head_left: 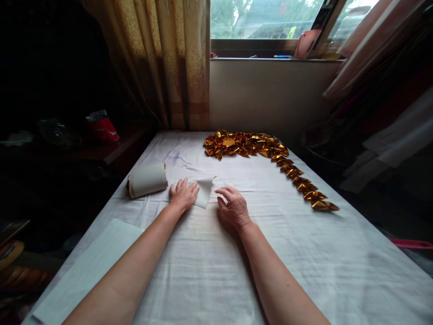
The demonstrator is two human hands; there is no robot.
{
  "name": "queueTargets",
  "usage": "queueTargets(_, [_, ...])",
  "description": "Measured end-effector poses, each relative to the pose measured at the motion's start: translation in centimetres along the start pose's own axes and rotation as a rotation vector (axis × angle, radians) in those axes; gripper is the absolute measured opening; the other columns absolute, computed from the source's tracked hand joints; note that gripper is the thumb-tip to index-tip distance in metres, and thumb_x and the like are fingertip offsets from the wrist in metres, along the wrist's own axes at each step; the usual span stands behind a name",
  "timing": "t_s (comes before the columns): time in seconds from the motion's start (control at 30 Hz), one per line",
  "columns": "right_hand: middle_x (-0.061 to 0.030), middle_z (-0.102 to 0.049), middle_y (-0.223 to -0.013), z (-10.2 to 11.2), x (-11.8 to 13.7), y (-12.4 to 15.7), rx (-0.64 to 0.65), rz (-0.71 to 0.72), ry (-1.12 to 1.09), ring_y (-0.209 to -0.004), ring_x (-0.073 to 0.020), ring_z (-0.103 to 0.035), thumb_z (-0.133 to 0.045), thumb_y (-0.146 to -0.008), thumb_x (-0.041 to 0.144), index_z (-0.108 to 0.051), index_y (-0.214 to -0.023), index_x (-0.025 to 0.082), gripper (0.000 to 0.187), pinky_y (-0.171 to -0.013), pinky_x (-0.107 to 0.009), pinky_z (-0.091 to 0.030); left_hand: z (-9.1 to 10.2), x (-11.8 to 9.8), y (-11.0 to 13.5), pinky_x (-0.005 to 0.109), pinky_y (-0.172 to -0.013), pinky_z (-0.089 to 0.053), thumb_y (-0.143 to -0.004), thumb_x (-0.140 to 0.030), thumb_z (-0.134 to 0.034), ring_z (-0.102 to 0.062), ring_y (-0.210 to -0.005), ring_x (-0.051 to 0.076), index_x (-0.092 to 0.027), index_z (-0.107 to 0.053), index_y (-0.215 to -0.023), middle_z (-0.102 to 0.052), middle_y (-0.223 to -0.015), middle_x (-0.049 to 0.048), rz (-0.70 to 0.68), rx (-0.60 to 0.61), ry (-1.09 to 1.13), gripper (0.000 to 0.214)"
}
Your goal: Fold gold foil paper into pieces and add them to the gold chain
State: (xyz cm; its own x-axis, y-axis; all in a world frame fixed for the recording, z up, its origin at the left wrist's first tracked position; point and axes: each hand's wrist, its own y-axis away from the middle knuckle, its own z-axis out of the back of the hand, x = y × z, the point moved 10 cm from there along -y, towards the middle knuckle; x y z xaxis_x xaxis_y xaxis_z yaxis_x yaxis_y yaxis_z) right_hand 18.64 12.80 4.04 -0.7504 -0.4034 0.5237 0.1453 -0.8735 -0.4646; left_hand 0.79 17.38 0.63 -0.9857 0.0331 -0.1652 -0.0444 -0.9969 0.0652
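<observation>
My left hand lies flat with fingers stretched out on a small white paper sheet on the white cloth of the table. My right hand rests just right of that sheet, fingers loosely curled and apart, holding nothing; its fingertips sit near the sheet's right edge. A curled stack of paper lies left of my left hand. A pile of folded gold foil pieces sits at the far end, and a row of them runs down the right side.
A flat white sheet lies at the table's near left edge. A dark side shelf holds a red packet. A curtain and a window stand behind the table, and hanging fabrics are on the right.
</observation>
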Motion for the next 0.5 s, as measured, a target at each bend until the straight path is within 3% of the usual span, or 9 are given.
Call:
queueTargets(0.13, [-0.0063, -0.065, -0.124, -2.3, 2.9, 1.0, 0.175, 0.156, 0.099, -0.113, -0.0232, -0.057, -0.059, -0.076, 0.010, -0.067, -0.113, 0.024, 0.041, -0.099, -0.036, -0.043, 0.4, -0.2, -0.7, 0.060, -0.111, -0.021, -0.097, -0.046, -0.026, -0.030, -0.142, 0.032, -0.033, -0.055, -0.133, -0.040, -0.153, 0.0095, -0.021, 0.002, 0.002, 0.048])
queueTargets(0.27, [-0.0060, -0.062, -0.131, -3.7, 4.3, 1.6, 0.278, 0.183, 0.153, -0.123, -0.0258, -0.050, -0.065, -0.083, 0.028, -0.062, -0.121, 0.026, 0.038, -0.101, -0.040, -0.039, 0.4, -0.4, -0.3, 0.060, -0.111, -0.021, -0.096, -0.044, -0.030, -0.030, -0.142, 0.032, -0.034, -0.056, -0.132, -0.042, -0.152, 0.0076, -0.049, -0.014, 0.000, 0.045])
queueTargets(0.37, [-0.0060, -0.066, -0.123, -4.2, 4.6, 1.6, 0.301, 0.146, 0.226, -0.120, -0.0262, -0.052, -0.064, -0.087, 0.039, -0.064, -0.113, 0.024, 0.030, -0.097, -0.040, -0.039, 0.3, -0.4, 0.0, 0.062, -0.111, -0.019, -0.096, -0.043, -0.030, -0.030, -0.142, 0.033, -0.032, -0.056, -0.132, -0.040, -0.152, 0.0088, -0.068, -0.018, -0.003, 0.046])
queueTargets(0.5, [-0.0034, -0.070, -0.110, -4.5, 4.5, 1.2, 0.288, 0.114, 0.294, -0.110, -0.0227, -0.057, -0.060, -0.090, 0.038, -0.068, -0.095, 0.025, 0.015, -0.091, -0.036, -0.038, 0.4, -0.6, 0.2, 0.063, -0.111, -0.020, -0.097, -0.045, -0.030, -0.030, -0.142, 0.033, -0.030, -0.057, -0.131, -0.039, -0.153, 0.0101, -0.103, -0.001, -0.008, 0.046])
